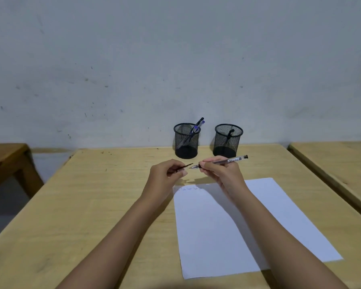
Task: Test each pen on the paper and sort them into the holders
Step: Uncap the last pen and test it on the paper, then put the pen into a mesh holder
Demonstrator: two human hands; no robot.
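Your two hands meet above the worktop [112,195], cap in one, pen in the other.

Your left hand [169,172] is curled, its fingertips pinching a thin dark pen cap [184,167] that points right. Just beside the cap is the bare tip of one clear-barrelled pen [223,161], which your right hand [219,172] grips near the front end with fingers closed round it, the barrel running out to the right. Cap and tip are close but apart. Behind your hands stand two black mesh holders by the wall: the left holder [185,142] has two blue pens [197,127] leaning to its right rim, and the right holder [227,142] has one black pen [229,135]. One white paper sheet [227,236] lies flat under your right forearm, with faint scribbles along its top left edge.
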